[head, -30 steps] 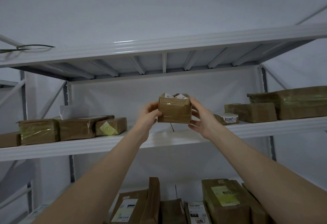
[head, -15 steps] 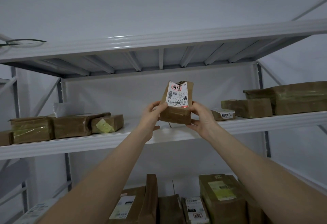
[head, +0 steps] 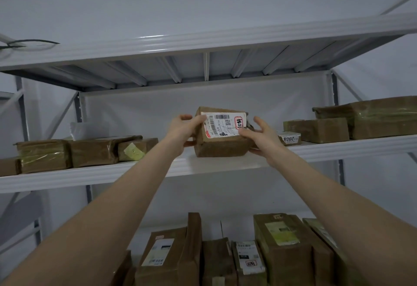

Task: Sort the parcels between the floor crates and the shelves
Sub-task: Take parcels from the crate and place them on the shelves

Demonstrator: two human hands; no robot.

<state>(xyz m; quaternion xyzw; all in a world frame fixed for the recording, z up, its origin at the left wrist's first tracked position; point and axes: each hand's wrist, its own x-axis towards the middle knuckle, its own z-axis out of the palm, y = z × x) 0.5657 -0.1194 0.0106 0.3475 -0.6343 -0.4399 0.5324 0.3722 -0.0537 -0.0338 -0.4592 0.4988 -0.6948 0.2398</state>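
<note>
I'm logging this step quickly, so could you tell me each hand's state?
Left hand: grips the parcel, left end.
Right hand: holds the parcel's right end.

Your parcel (head: 220, 148) is brown cardboard, matt & slightly rough; its paper label (head: 223, 125) is smooth white. The shelf (head: 214, 165) beneath is white-painted metal, smooth, semi-gloss; the upper shelf (head: 203, 41) is the same & you see glints along its front edge. The left parcels (head: 45, 157) are cardboard under crinkled glossy clear tape w/ a yellowish sheen. The big right parcel (head: 383, 118) is likewise shiny-wrapped. The lower boxes (head: 288, 263) look like matt cardboard w/ paper labels
</note>
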